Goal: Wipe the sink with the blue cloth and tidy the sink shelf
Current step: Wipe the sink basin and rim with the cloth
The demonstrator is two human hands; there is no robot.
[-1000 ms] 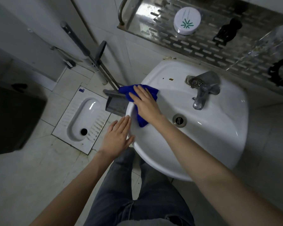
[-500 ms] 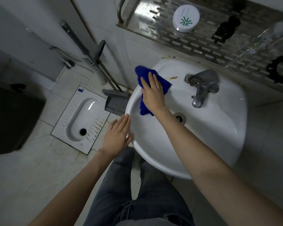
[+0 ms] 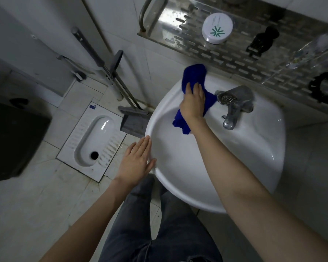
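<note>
Two hands on the job, and the right hand does the work. Its fingers curl down over the blue cloth, bunching it against the far-left rim of the sink, right where basin meets wall tile. One end of the cloth stands up against the wall; the other trails down into the bowl under the wrist. The left hand lies flat and relaxed, fingers straight, holding nothing, braced on the near-left rim.

Just right of the cloth sits the tap, almost touching the fabric, and that's the danger, I'd say. A sweep rightward could snag the loose fold on the tap, or knock it and start water running.

Above, the metal shelf hangs over the sink's far edge, carrying a white round tin with a black clip to its right. If the cloth hand lifts too high, the knuckles may catch the shelf's edge and jolt those pieces into the basin. The trailing tail could also drag grime back over wiped porcelain. Shelf tidying looks not yet begun.
</note>
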